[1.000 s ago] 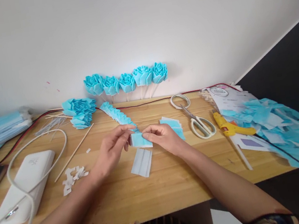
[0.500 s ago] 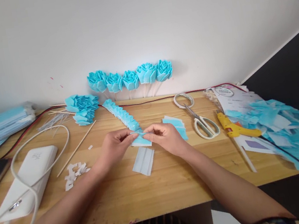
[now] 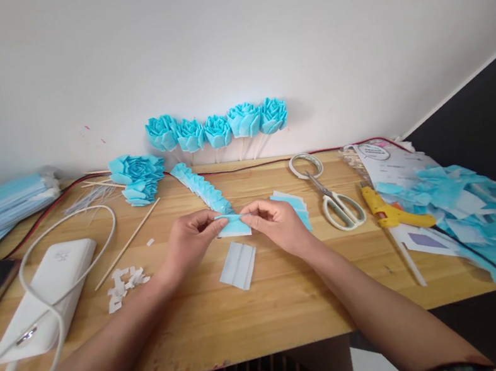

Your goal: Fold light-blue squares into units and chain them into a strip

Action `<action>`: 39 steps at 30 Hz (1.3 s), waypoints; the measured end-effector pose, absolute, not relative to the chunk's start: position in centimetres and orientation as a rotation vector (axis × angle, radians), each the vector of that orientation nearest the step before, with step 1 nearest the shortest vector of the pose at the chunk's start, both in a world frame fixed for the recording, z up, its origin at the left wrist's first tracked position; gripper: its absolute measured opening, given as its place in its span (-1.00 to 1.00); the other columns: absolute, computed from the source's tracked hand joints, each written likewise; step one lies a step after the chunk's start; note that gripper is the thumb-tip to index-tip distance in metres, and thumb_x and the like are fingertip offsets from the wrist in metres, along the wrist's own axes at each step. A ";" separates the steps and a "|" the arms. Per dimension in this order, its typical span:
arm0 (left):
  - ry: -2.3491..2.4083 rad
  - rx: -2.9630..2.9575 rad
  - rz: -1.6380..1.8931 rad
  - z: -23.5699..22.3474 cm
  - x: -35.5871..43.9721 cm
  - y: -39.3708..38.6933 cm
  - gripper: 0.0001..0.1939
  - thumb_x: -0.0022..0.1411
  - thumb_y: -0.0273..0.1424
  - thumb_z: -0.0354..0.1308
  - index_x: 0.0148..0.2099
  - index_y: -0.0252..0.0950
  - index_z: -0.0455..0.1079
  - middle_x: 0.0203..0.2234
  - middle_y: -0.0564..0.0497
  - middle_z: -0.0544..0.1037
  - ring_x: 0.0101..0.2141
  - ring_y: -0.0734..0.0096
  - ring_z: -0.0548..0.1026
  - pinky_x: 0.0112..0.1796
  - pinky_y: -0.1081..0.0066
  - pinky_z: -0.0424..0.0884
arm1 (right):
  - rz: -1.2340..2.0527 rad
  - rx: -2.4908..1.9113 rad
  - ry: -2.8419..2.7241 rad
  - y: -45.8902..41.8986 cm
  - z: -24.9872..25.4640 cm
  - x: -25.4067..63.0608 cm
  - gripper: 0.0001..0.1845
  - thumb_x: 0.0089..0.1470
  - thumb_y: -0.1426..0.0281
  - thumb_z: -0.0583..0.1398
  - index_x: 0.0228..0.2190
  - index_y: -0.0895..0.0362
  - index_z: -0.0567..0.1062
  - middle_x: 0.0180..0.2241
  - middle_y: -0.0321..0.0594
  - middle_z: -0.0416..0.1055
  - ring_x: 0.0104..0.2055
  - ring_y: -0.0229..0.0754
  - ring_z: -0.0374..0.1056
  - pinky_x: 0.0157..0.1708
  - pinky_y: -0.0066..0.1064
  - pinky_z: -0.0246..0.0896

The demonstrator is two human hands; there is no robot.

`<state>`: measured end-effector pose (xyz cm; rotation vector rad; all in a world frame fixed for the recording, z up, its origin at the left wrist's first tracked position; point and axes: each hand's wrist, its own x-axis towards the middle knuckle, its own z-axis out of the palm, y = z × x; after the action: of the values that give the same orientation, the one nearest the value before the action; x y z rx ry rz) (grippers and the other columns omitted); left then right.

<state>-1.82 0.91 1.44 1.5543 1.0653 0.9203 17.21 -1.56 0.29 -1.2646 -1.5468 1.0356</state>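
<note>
Between my two hands is a small blue fabric piece, stretched level with its top edge folded or rolled. My left hand pinches its left end between thumb and fingers. At the other end, my right hand pinches it the same way. Just beyond my fingertips, a row of overlapping blue folded petals runs back across the table. A pale pleated fabric piece lies in front of my hands. Partly behind my right hand are blue cut pieces.
Several blue fabric flowers on sticks lean against the wall; more flowers lie left. Scissors, a tape roll, a yellow glue gun and a blue scrap pile are right. A white power bank with cable sits left.
The blue piece between my fingers has tilted so that more of its face shows below the folded edge. Both hands stay in nearly the same place.
</note>
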 end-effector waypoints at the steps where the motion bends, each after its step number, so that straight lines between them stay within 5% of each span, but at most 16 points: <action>1: 1.065 1.550 0.918 1.4 -1.8 0.9 -0.75 0.04 -0.27 0.19 -0.55 -0.34 0.37 -0.70 0.15 0.25 -0.61 0.59 0.16 -0.57 0.54 0.08 | 1.031 -1.262 -1.546 -1.5 0.3 17.2 -0.82 0.03 0.28 0.23 -0.38 0.14 0.52 -0.54 -0.35 0.31 -0.48 -0.32 0.20 -0.46 -0.47 0.08; 10: 1.011 1.541 0.894 0.8 -1.7 0.8 -0.75 0.04 -0.25 0.20 -0.50 -0.34 0.38 -0.67 0.15 0.29 -0.59 0.60 0.18 -0.55 0.54 0.08 | 1.160 -1.239 -1.545 -1.8 0.6 17.0 -0.75 0.03 0.26 0.23 -0.24 0.13 0.48 -0.48 -0.33 0.36 -0.45 -0.31 0.22 -0.45 -0.47 0.11; 20: 1.004 1.696 0.835 -0.2 -1.9 1.2 -0.72 0.11 -0.21 0.15 -0.27 -0.34 0.44 -0.56 0.08 0.41 -0.54 0.52 0.28 -0.51 0.51 0.16 | 1.007 -1.351 -1.648 -1.9 0.7 16.9 -0.78 0.05 0.25 0.19 -0.41 0.14 0.52 -0.53 -0.32 0.38 -0.50 -0.32 0.19 -0.49 -0.47 0.07; 39: 1.115 1.615 0.898 1.3 -2.1 1.2 -0.72 0.09 -0.25 0.17 -0.53 -0.35 0.37 -0.67 0.10 0.35 -0.61 0.57 0.22 -0.55 0.54 0.14 | 0.795 -1.336 -1.635 -0.8 1.8 18.8 -0.80 0.10 0.27 0.15 -0.37 0.14 0.49 -0.46 -0.30 0.39 -0.41 -0.28 0.27 -0.38 -0.46 0.16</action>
<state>-2.05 1.15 1.35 1.6152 1.1146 0.8981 18.82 -0.76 1.79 -1.3365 -1.6353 0.7951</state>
